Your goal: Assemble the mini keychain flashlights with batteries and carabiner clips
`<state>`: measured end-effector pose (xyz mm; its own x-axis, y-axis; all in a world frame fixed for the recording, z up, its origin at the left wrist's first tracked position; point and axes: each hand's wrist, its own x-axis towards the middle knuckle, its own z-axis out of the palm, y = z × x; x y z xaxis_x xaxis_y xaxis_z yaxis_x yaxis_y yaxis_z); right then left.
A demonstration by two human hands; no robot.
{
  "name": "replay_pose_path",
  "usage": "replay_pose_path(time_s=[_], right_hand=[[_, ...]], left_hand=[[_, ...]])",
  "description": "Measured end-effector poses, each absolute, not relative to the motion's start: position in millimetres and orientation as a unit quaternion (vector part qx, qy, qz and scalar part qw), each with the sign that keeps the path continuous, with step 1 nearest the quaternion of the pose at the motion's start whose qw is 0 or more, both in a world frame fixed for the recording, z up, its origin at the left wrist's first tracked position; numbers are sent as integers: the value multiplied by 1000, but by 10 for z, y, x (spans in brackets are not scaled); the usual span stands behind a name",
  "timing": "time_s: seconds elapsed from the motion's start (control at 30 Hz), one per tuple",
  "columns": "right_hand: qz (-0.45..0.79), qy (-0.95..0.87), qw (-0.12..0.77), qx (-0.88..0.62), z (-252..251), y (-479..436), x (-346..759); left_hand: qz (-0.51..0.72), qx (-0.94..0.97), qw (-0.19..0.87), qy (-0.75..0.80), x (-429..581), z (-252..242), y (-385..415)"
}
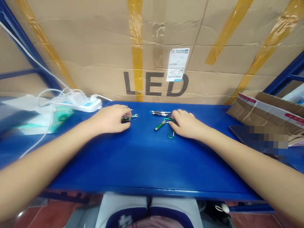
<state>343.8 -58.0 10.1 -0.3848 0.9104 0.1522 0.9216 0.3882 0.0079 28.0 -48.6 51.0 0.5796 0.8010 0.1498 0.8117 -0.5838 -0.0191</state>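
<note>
My left hand [111,119] rests on the blue table with curled fingers closed around small black keychain pieces [126,120]. A metal clip with a bit of green sticks out past its fingertips; the rest is hidden under the hand. Over to the right, my right hand [185,124] has its fingers bent down on a small group of items. Thumb and fingers close on the clip end of a green keychain flashlight [160,125]. A green carabiner [170,134] lies by the thumb. Black and silver pen-like tubes [160,113] reach under the fingertips.
A white power strip [84,103] with cables lies at the back left, beside white and green packets [48,119]. An open cardboard box [273,112] and a dark flat object [244,135] are on the right. A large carton [101,51] marked LED forms the back wall.
</note>
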Motion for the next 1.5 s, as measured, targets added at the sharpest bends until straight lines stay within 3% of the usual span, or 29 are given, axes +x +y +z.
replay_pose_path(time_s=[0.17,0.3,0.7,0.9,1.03,1.13,1.27,1.37,1.5], right_hand=[[15,-895,152,-420,216,-623,3495],[47,-923,168,-342,237,-661,3440],[69,-828,262,-491,-43,-409,3372],[110,-862,234,-437,130,-540,3410],[165,-898,122,-388,319,-630,3559],[189,-910,52,-365,404,-669,3641],[193,-904,44,-379,418,-705,3599],[212,-886,78,-406,388,-751,3471],[309,-827,197,-427,333,-842,3264]], left_hand=[[1,-878,72,-474,214,583,-489],[-12,-872,73,-485,196,559,-483],[36,-843,52,-534,253,507,-436],[30,-848,31,-528,254,513,-445],[18,-855,12,-518,253,521,-451],[-19,-872,-33,-487,285,485,-462],[-88,-887,-127,-435,390,395,-515],[-127,-881,-221,-399,490,331,-588],[-174,-834,-400,-338,619,260,-690]])
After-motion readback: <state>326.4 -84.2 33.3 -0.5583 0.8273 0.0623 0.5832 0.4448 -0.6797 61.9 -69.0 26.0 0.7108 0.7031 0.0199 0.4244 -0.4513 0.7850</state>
